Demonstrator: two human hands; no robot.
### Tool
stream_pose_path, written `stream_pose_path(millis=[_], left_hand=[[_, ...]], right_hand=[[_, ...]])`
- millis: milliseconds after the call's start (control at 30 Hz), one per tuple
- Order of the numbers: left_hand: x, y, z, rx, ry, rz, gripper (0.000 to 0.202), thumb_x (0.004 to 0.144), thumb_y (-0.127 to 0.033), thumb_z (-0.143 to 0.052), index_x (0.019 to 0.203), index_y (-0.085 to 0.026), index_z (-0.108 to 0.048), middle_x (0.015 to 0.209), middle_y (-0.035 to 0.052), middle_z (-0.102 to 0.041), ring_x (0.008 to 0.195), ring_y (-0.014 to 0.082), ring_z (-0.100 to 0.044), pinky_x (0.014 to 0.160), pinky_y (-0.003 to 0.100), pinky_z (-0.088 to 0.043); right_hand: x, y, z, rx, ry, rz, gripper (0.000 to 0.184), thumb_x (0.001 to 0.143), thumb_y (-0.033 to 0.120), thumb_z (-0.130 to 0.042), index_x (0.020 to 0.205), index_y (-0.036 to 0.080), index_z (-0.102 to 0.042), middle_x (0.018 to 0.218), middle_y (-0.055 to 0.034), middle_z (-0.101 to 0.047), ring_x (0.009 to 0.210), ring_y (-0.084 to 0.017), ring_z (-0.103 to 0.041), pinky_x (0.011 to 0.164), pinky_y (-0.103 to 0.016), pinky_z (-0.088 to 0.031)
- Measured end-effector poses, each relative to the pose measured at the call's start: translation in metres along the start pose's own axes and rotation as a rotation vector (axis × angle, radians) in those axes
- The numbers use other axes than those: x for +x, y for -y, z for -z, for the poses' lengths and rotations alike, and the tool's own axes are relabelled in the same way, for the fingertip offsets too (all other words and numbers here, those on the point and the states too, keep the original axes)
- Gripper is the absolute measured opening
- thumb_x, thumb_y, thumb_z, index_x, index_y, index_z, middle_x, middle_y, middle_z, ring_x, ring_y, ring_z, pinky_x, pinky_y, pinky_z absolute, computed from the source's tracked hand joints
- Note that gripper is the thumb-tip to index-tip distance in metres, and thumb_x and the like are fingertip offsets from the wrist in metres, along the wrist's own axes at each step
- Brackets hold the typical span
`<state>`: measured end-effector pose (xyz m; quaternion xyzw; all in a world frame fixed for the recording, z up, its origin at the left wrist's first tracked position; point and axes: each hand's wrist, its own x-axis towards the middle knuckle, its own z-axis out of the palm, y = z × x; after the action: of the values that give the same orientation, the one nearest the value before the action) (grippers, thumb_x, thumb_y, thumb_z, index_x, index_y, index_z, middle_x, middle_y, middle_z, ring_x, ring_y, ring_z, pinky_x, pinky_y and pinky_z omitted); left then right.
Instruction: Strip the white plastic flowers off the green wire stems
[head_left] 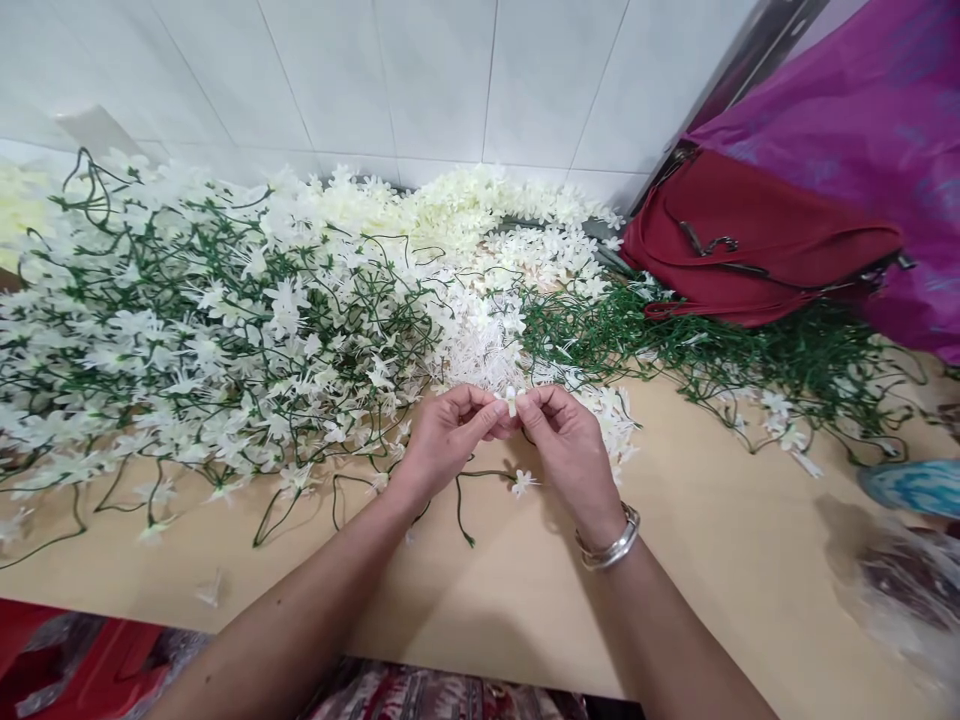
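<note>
My left hand [454, 435] and my right hand [568, 450] meet near the middle of the table, thumbs and fingertips pinched. Between them is a small white artificial flower [511, 398], gripped from both sides and partly covered by the fingers. Just beyond my fingertips lies a heap of loose white petal pieces [480, 345]. Below my hands, a single flower on a green stem [523, 483] rests on the tabletop. Metal bangles circle my right wrist.
A large tangle of white flowers with green stems [225, 330] covers the left. Cream blossoms [465, 205] line the tiled wall. At right are bare green stems [600, 325], a red handbag [757, 240], a purple cloth [862, 120] and a clear plastic bag [907, 590]. The wooden table [712, 560] has its edge nearest me.
</note>
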<state>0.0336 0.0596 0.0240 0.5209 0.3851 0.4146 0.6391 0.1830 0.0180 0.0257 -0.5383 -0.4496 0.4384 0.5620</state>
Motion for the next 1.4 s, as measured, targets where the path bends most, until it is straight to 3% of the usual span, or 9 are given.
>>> stream_pose_path(millis=[67, 133, 200, 267, 533, 700, 1100, 1400], left_hand=[[0.0, -0.003, 0.001, -0.001, -0.015, 0.016, 0.046, 0.075, -0.059, -0.083, 0.078, -0.015, -0.067, 0.069, 0.0022, -0.074, 0.061, 0.0129, -0.07, 0.063, 0.023, -0.055], [0.0, -0.005, 0.001, -0.013, -0.039, 0.041, 0.05, 0.072, -0.062, -0.083, 0.076, -0.015, -0.066, 0.064, 0.0006, -0.071, 0.059, 0.0127, -0.069, 0.06, 0.023, -0.054], [0.0, -0.006, 0.001, -0.037, -0.048, 0.059, 0.051, 0.07, -0.062, -0.085, 0.075, -0.015, -0.066, 0.063, 0.0002, -0.07, 0.057, 0.0127, -0.069, 0.058, 0.023, -0.054], [-0.001, -0.006, 0.001, -0.069, -0.024, 0.063, 0.049, 0.071, -0.059, -0.086, 0.076, -0.014, -0.068, 0.065, 0.0012, -0.072, 0.06, 0.0135, -0.07, 0.06, 0.023, -0.055], [-0.003, -0.012, 0.002, -0.07, 0.111, 0.052, 0.04, 0.084, -0.054, -0.077, 0.087, -0.015, -0.076, 0.084, 0.0073, -0.08, 0.073, 0.018, -0.076, 0.072, 0.027, -0.059], [-0.002, -0.009, 0.005, -0.068, 0.082, 0.084, 0.038, 0.076, -0.051, -0.085, 0.089, -0.015, -0.078, 0.078, 0.0048, -0.078, 0.073, 0.017, -0.074, 0.072, 0.026, -0.058], [-0.003, -0.004, 0.005, 0.025, 0.079, 0.033, 0.034, 0.084, -0.049, -0.078, 0.086, -0.014, -0.078, 0.073, 0.0035, -0.073, 0.07, 0.0129, -0.065, 0.07, 0.022, -0.053], [-0.005, -0.01, 0.004, 0.011, 0.079, 0.052, 0.033, 0.085, -0.048, -0.077, 0.089, -0.015, -0.08, 0.078, 0.0045, -0.076, 0.075, 0.0159, -0.069, 0.078, 0.026, -0.057]], right_hand=[[-0.001, 0.0, 0.001, -0.07, -0.069, 0.085, 0.02, 0.091, 0.039, -0.072, 0.09, 0.022, -0.061, 0.079, 0.0006, -0.061, 0.072, -0.015, -0.056, 0.068, -0.03, -0.048], [-0.002, 0.002, 0.002, -0.185, -0.13, 0.27, 0.015, 0.09, 0.032, -0.073, 0.096, 0.024, -0.063, 0.088, -0.001, -0.061, 0.083, -0.017, -0.058, 0.075, -0.033, -0.049], [-0.003, 0.006, 0.002, -0.32, -0.127, 0.467, 0.007, 0.091, 0.024, -0.071, 0.096, 0.025, -0.066, 0.097, -0.0034, -0.063, 0.096, -0.02, -0.061, 0.086, -0.037, -0.051], [-0.004, 0.008, 0.001, -0.408, -0.091, 0.554, 0.006, 0.094, 0.02, -0.068, 0.096, 0.026, -0.07, 0.102, -0.0047, -0.067, 0.103, -0.022, -0.064, 0.093, -0.04, -0.051], [-0.002, 0.007, 0.005, -0.517, -0.1, 0.511, 0.008, 0.094, 0.02, -0.069, 0.093, 0.026, -0.074, 0.099, -0.0047, -0.077, 0.097, -0.023, -0.069, 0.093, -0.044, -0.054], [0.002, 0.009, 0.01, -0.596, -0.033, 0.607, 0.01, 0.092, 0.02, -0.072, 0.099, 0.026, -0.075, 0.104, -0.0055, -0.079, 0.102, -0.024, -0.07, 0.097, -0.047, -0.053], [0.002, 0.004, 0.014, -0.874, -0.021, 0.818, 0.015, 0.093, 0.015, -0.068, 0.105, 0.025, -0.072, 0.116, -0.0071, -0.079, 0.112, -0.028, -0.067, 0.099, -0.05, -0.051], [0.001, 0.005, 0.012, -0.993, -0.053, 0.878, 0.018, 0.093, 0.014, -0.065, 0.106, 0.024, -0.071, 0.117, -0.0065, -0.08, 0.109, -0.028, -0.069, 0.096, -0.047, -0.048]])
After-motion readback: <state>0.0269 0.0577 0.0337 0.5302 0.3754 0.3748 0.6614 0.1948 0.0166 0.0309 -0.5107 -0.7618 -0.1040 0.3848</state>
